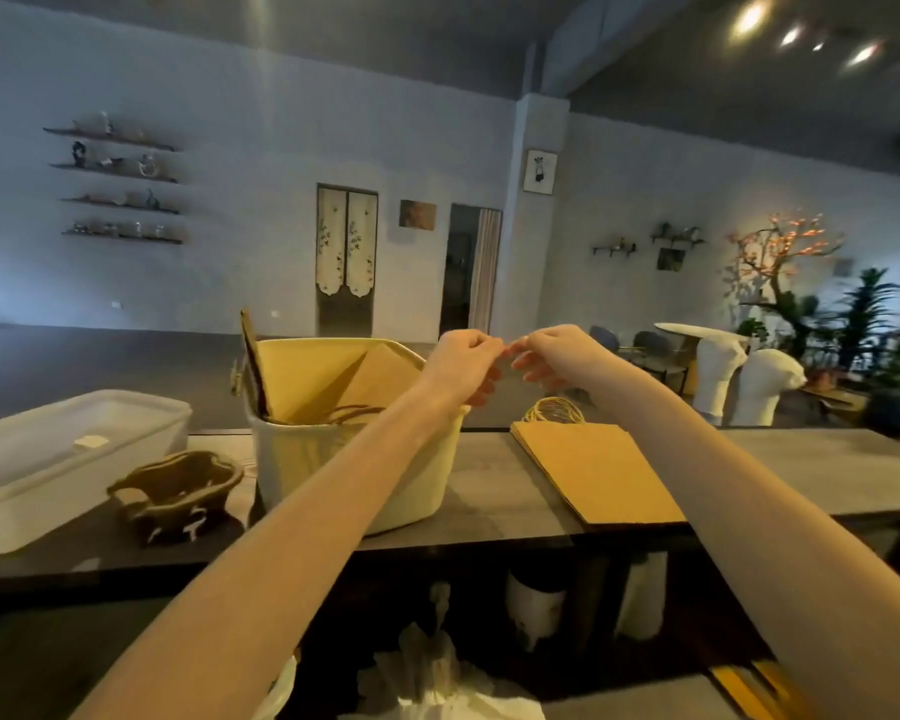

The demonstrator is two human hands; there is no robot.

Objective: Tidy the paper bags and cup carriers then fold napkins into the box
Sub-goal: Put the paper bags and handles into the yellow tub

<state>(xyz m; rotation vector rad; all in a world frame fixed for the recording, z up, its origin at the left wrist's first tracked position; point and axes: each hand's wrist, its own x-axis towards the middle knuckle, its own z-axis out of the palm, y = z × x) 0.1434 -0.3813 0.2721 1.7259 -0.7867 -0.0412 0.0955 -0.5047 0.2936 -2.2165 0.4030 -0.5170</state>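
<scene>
Raising both arms above the counter [489,506], you bring your left hand [463,363] and right hand [552,356] together, fingers curled; any pinched object cannot be told. Flat paper bags [593,470] lie right of the cream basket [302,459] holding another bag.

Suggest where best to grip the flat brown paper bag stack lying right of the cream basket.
Probably by the looped twine handles at the far end of the flat brown paper bag stack, coming from above: they stand clear of the grey wooden counter, while the bags lie flush.
</scene>
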